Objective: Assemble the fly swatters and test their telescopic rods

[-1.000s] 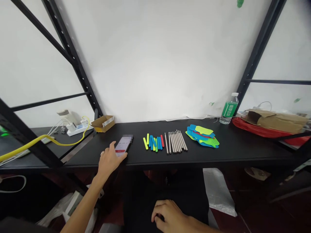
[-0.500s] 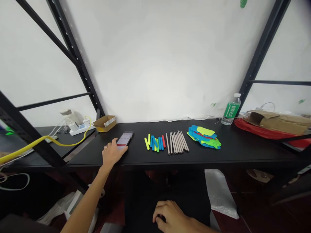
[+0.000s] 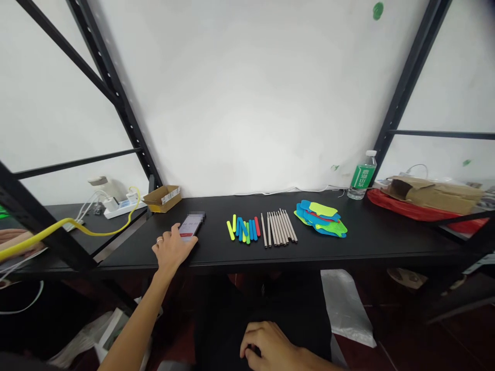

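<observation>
At bottom centre, we are seeing the right hand resting over dark clothing, fingers loosely curled, a gap showing between thumb and forefinger. Right of it, a silvery plastic bag is lying below desk level. At centre left, we are noting the left hand spread astride the near end of a smartphone, thumb on its right, fingers on its left; we cannot tell whether they are pinching it. The phone is lying on the black desktop, its far end pixelated.

Across the middle, we are recording short blue, yellow, green and red sticks, then slender grey rods lying side by side, then a pile of flat coloured cutouts. At the left edge, part of another person's arm is showing behind a yellow cable.

Farther back, a small open carton is sitting centre left, and a green-labelled water bottle is standing upright centre right, before the white wall.
</observation>
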Available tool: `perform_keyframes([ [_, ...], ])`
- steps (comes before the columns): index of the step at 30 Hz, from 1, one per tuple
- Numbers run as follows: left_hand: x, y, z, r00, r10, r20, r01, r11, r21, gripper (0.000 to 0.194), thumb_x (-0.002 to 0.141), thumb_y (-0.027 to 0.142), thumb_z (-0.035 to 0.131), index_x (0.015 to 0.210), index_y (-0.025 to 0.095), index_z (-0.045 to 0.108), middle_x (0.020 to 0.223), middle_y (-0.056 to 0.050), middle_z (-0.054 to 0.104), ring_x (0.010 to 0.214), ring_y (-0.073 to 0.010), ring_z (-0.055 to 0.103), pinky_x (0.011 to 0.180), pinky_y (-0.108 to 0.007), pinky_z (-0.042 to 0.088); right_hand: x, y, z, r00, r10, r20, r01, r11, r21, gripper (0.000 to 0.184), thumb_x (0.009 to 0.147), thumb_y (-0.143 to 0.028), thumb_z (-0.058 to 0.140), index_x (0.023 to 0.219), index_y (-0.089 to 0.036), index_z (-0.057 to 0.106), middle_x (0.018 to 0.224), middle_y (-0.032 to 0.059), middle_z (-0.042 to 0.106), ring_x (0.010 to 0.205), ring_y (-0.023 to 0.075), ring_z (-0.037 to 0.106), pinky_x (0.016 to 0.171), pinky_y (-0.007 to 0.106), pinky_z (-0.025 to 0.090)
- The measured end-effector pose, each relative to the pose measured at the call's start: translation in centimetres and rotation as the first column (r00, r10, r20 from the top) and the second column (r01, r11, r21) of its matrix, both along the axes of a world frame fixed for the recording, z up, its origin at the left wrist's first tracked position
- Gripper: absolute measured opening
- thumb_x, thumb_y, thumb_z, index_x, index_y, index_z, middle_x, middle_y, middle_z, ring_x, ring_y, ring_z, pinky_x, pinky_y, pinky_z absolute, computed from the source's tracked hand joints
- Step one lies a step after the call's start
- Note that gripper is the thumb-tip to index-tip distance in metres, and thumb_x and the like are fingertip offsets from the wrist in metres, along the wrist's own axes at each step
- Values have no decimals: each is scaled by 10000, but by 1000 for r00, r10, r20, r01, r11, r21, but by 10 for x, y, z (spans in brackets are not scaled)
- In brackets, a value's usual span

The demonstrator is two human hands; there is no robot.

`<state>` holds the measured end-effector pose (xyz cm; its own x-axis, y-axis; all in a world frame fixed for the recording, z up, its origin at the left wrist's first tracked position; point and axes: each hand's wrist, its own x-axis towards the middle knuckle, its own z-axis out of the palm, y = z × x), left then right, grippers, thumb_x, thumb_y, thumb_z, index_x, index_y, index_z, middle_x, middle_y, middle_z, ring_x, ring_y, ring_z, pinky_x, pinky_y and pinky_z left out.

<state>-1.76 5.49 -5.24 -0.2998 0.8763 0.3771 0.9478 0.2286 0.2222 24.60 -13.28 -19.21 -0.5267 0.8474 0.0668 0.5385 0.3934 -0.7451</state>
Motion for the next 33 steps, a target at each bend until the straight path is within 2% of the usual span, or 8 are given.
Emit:
perform_keyframes([
  [7, -3, 1, 3, 999, -26, 25, 27, 999, -40, 727, 788, 564, 484, 1417, 206, 414, 1301, -203, 530, 1194, -427, 473, 956, -520, 356, 2, -1, 7, 1000, -3, 15, 3, 1000, -29, 259, 792, -167, 567, 911, -295, 759, 925, -33, 712, 805, 124, 655, 761, 204, 448],
  [11, 0, -7, 4, 999, -34, 20, 35, 999, -39, 695, 790, 564, 490, 1393, 220, 446, 1281, -193, 538, 1179, -424, 477, 944, -527, 362, 5, -3, 19, 1000, 27, 11, -27, 999, -31, 239, 803, -196, 586, 938, -300, 753, 947, -37, 719, 815, 127, 660, 777, 208, 448],
  [15, 28, -24, 13, 997, -68, -21, 70, 991, 112, 602, 816, 529, 492, 1326, 209, 511, 1267, -172, 552, 1183, -398, 479, 970, -516, 345, 16, 4, 50, 1000, -2, -1, 2, 999, 55, 230, 816, -204, 580, 961, -280, 741, 925, -27, 728, 776, 130, 665, 731, 214, 448],
  [18, 63, -30, 22, 944, -318, 91, 312, 947, 74, 446, 859, 498, 469, 1204, 234, 572, 1048, -88, 656, 986, -275, 601, 857, -370, 420, 31, 27, 89, 990, -135, -40, 140, 978, 153, 242, 864, -182, 503, 944, -240, 724, 794, -16, 718, 692, 128, 652, 680, 225, 439],
  [21, 95, -26, 26, 901, -393, 183, 402, 915, -15, 420, 840, 483, 509, 1188, 255, 562, 946, -58, 681, 882, -249, 629, 738, -325, 429, 48, 66, 133, 939, -343, -24, 336, 899, 282, 208, 876, -210, 504, 918, -222, 708, 696, -17, 685, 609, 126, 612, 623, 235, 408],
  [25, 116, -15, 21, 917, -357, 177, 382, 914, -134, 457, 797, 394, 558, 1235, 266, 535, 1024, -92, 692, 906, -292, 646, 722, -342, 429, 61, 123, 175, 787, -576, 219, 450, 780, 435, 160, 822, -222, 566, 720, -194, 687, 707, 39, 682, 720, 183, 650, 600, 248, 383],
  [29, 119, -15, 17, 924, -357, 134, 375, 914, -153, 455, 801, 313, 538, 1255, 280, 512, 1065, -96, 693, 939, -316, 654, 737, -362, 442, 57, 155, 191, 654, -597, 464, 431, 799, 420, 125, 794, -237, 611, 755, -159, 701, 790, 115, 698, 809, 241, 681, 615, 260, 426],
  [33, 118, -18, 18, 930, -346, 122, 362, 921, -144, 458, 806, 276, 529, 1262, 264, 501, 1068, -108, 690, 953, -321, 655, 744, -368, 452, 49, 164, 194, 596, -560, 576, 404, 829, 388, 180, 761, -265, 656, 888, -153, 716, 923, 155, 711, 894, 276, 685, 664, 285, 473],
])
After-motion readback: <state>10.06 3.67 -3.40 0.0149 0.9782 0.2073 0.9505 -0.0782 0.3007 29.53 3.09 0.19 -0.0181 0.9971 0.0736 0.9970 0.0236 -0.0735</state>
